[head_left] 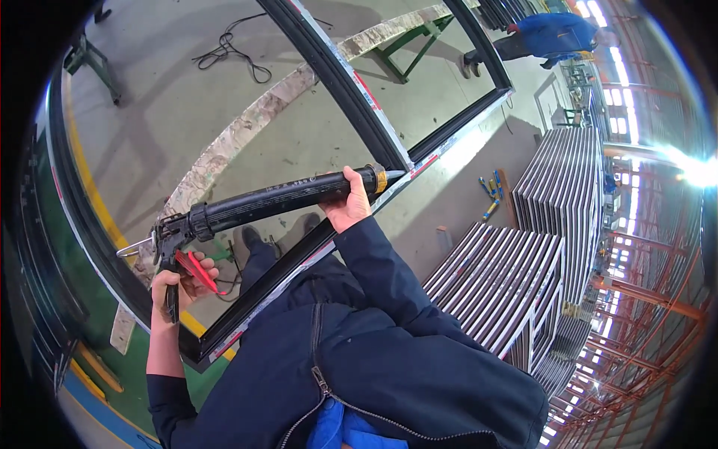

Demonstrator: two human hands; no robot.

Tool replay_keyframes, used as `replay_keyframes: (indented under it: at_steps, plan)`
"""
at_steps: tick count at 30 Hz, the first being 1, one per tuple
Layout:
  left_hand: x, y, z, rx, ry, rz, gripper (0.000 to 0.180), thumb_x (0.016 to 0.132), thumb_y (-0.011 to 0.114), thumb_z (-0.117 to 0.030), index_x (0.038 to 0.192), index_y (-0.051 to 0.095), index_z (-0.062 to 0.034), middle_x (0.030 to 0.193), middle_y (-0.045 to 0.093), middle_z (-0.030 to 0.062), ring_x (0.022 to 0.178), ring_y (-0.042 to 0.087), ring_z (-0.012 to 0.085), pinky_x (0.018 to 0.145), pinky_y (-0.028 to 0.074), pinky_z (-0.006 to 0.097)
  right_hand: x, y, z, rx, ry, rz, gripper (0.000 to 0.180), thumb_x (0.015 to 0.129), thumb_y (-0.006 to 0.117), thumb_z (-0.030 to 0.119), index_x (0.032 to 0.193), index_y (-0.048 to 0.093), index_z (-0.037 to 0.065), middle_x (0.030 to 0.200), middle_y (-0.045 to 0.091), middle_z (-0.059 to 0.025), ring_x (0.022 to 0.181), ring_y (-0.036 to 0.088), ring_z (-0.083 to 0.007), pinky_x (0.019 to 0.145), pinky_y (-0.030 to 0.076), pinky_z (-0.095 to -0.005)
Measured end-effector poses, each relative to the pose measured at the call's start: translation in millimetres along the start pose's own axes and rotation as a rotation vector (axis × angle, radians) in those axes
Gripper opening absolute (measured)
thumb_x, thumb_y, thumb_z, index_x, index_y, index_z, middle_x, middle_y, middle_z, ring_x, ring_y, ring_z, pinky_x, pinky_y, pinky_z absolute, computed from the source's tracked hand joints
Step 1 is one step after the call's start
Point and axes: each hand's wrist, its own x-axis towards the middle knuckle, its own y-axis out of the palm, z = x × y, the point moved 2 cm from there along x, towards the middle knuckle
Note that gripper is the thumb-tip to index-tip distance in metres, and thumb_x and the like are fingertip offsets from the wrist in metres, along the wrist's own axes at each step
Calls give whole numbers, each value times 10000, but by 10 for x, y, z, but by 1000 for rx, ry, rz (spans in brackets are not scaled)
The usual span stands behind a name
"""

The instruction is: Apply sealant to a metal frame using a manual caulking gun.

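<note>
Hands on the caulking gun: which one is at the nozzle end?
The right hand cradles the black tube beside the caulking gun's yellow-collared nozzle; the left hand holds the red trigger handle.

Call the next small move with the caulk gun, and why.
Probably squeeze the red trigger gently. The left hand already grips the handle of the caulk gun, the right hand steadies the tube near its front, and the nozzle sits at the joint where the dark frame bars meet. Whether any bead lies there yet cannot be told.
</note>
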Motion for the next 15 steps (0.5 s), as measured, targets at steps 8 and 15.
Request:
replay_keyframes:
  at_steps: [8,15]
  plan:
    - [61,-250,5,-11,-48,36,459,733,598,-200,1148,572,-6,965,672,155,865,671,336,752,572,470,28,-17,-21,6,-5,-17,278,819,716,295,932,569,88,887,621,-71,885,608,-268,836,493,-471]
    - [-2,-189,15,171,-55,-121,331,814,591,-318,1001,570,-45,763,613,98,668,629,270,618,555,427,18,-27,-9,25,22,-30,309,820,716,272,978,537,76,922,593,-93,914,589,-295,862,486,-544]
